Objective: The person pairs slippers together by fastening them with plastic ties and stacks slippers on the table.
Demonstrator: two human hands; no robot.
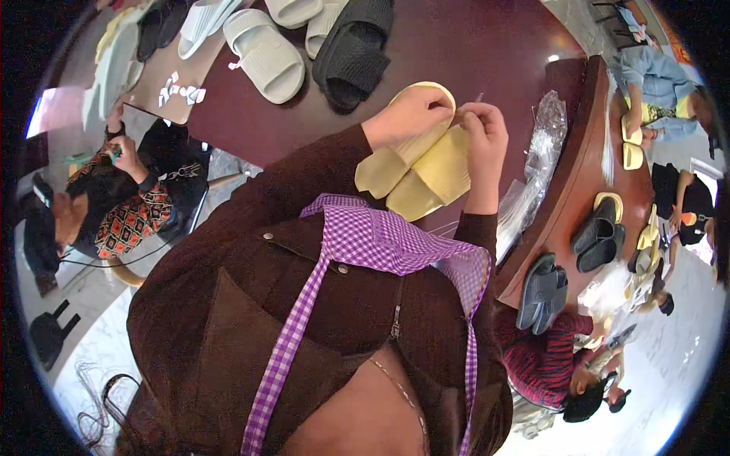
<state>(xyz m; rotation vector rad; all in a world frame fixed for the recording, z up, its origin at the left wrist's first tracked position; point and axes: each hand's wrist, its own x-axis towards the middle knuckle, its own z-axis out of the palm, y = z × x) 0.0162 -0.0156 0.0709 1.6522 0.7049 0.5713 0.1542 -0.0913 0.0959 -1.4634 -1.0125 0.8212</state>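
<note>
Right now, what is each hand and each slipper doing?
left hand: closed, pinching the top edge of the yellow slippers.
right hand: closed in a pinching grip at the same edge.
yellow slippers: held as a pair, side by side, above the table.
black slippers: lying on the table, untouched.
pale grey slipper: lying flat, untouched.
clear plastic bags: crumpled at the table's edge.

Dark maroon tabletop [456, 45], glossy, curved rim at 3 o'clock. At 12 o'clock: grey-white slide sandals [266, 53], black slide sandals [353, 49] just beside. At 10 o'clock: small white paper tags [181, 91]. At 3 o'clock: clear plastic bags [544, 144]. At 4 o'clock, near rim: dark grey slippers [541, 292].
</note>
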